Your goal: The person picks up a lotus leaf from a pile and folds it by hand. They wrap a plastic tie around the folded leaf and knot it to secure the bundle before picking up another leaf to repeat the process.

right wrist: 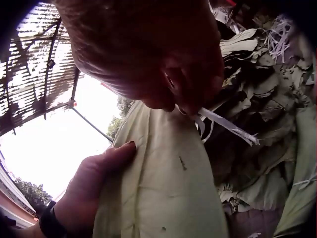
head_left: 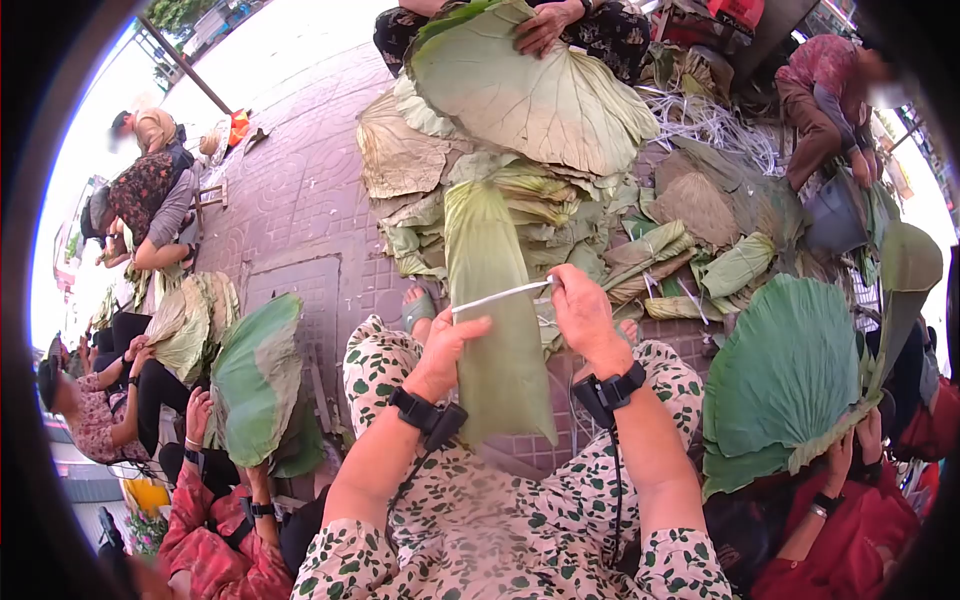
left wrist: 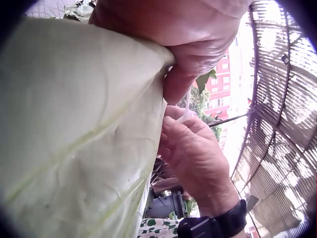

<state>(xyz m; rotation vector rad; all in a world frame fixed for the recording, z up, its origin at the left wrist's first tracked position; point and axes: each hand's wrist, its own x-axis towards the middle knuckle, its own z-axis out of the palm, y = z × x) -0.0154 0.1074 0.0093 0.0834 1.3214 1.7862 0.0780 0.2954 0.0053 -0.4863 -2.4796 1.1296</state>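
Note:
A long folded bundle of pale green lotus leaves (head_left: 500, 375) stands in front of my lap, with a white strip (head_left: 497, 297) across it. My left hand (head_left: 442, 355) grips the bundle's left edge, thumb on the near face, its fingers hidden behind. On the other edge, my right hand (head_left: 583, 315) pinches the strip's end between thumb and fingers. In the right wrist view, a frayed tail of the strip (right wrist: 230, 125) sticks out past the right fingers. The left wrist view has the bundle's smooth veined side (left wrist: 89, 129) up close.
Beyond the bundle lies a heap of dried leaves (head_left: 420, 190), with tied rolls (head_left: 740, 265) to its right and loose white strips (head_left: 715, 125) behind. A person opposite holds a large leaf (head_left: 520, 90). People on both sides handle green leaves (head_left: 785, 375).

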